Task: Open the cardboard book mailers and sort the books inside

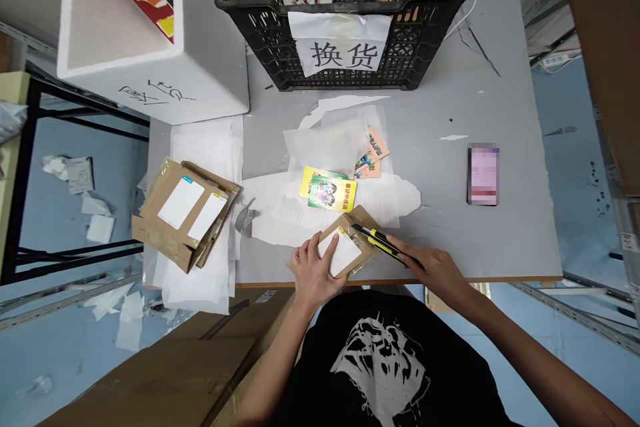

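A small brown cardboard parcel (357, 227) with a white label lies at the near edge of the grey table (450, 167). My left hand (313, 273) rests flat on it, fingers spread over the label. My right hand (433, 268) is closed round a yellow-and-black utility knife (376, 240), whose tip lies on the parcel's right side. Just beyond the parcel sit small colourful booklets (330, 192) on white plastic wrapping (325, 147).
A black plastic crate (345, 60) with books and a paper sign stands at the back. A white foam box (155, 90) is at back left. Opened cardboard packaging (183, 213) lies left. A phone (483, 175) lies right. Cardboard boxes (165, 373) sit below the table.
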`<move>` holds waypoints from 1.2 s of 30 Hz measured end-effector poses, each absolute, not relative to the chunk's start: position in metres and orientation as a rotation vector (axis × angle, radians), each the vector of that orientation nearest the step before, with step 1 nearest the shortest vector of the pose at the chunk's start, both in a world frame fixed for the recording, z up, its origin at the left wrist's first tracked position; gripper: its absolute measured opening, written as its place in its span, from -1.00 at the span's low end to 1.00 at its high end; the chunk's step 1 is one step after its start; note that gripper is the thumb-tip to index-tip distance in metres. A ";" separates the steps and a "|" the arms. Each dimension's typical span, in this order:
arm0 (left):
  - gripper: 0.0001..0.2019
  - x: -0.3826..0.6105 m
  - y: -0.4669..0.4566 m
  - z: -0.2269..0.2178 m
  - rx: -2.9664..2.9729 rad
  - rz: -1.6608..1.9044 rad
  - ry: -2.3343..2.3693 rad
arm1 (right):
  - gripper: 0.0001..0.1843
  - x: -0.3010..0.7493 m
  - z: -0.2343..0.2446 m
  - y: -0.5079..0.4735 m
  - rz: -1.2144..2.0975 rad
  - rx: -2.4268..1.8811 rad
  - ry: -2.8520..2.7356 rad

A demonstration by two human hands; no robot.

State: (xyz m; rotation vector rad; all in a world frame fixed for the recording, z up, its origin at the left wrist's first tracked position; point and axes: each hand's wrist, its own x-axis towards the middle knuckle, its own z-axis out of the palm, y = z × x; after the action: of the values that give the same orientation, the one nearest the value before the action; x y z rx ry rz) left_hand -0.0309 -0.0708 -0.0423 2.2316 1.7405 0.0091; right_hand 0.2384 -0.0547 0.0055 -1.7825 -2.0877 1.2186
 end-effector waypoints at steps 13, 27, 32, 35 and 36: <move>-0.22 -0.031 -0.069 -0.042 2.220 -0.001 1.739 | -0.54 0.242 0.006 -0.044 1.372 -1.760 -2.110; -0.26 -0.029 -0.070 -0.044 2.209 0.016 1.759 | -0.52 0.244 0.008 -0.069 0.828 -1.680 -2.546; -0.28 -0.029 -0.070 -0.043 2.244 0.007 1.759 | -0.48 0.248 0.010 -0.074 0.644 -1.615 -2.713; -0.29 -0.029 -0.069 -0.042 2.256 0.001 1.758 | -0.50 0.253 0.010 -0.082 0.580 -1.617 -2.738; -0.29 -0.029 -0.069 -0.042 2.257 -0.003 1.759 | -0.51 0.254 0.009 -0.085 0.559 -1.619 -2.745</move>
State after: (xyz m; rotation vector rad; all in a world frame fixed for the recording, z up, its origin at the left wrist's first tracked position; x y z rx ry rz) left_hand -0.0290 -0.0693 -0.0422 2.2569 1.7588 -0.0025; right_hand 0.2538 -0.0846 0.0093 -1.6189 -2.7453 0.5592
